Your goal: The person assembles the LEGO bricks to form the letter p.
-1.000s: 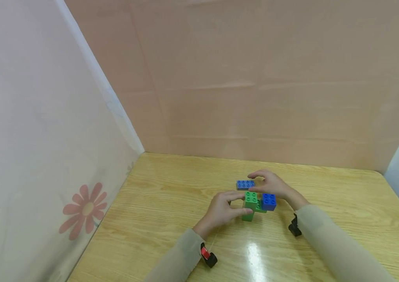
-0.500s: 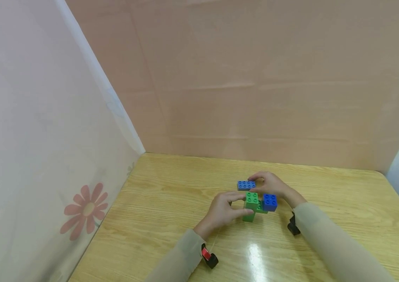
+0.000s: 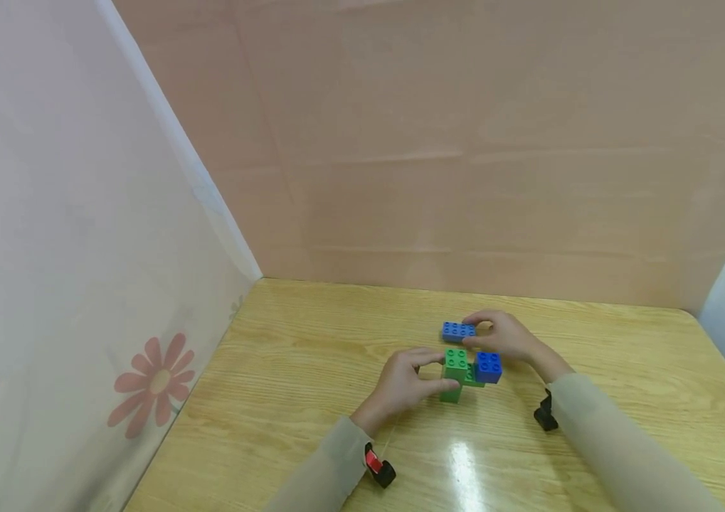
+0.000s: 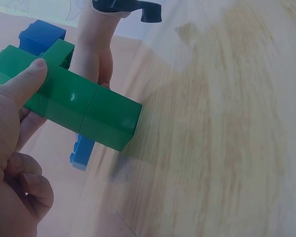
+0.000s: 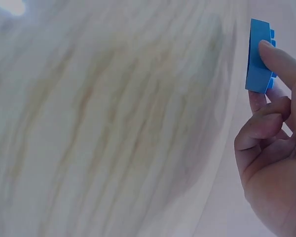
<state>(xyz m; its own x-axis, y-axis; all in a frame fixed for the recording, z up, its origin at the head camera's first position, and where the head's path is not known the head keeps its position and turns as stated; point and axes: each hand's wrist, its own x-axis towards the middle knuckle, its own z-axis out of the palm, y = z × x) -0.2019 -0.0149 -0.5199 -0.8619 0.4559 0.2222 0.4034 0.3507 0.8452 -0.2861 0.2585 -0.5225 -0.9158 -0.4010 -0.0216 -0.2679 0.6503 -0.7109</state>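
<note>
My left hand (image 3: 403,384) grips a stack of green toy building bricks (image 4: 69,98) between thumb and fingers. The stack stands upright, with a green side piece (image 3: 474,379) jutting to the right and a dark blue brick (image 3: 488,367) on top of that piece. Just behind the stack, my right hand (image 3: 504,336) pinches a flat light blue brick (image 3: 458,331), two studs wide, by its right end. In the right wrist view the thumb presses the face of this light blue brick (image 5: 260,59), studs pointing away to the right.
Both hands work over a wood-grain table (image 3: 311,341). A tan cloth backdrop (image 3: 464,178) rises behind it, and a pale wall covering with a red flower (image 3: 159,382) stands at the left. Black wrist straps (image 3: 380,466) sit at both cuffs.
My right hand has closed on the light blue brick and moved it slightly right and back. The left hand and the green stack have stayed in place.
</note>
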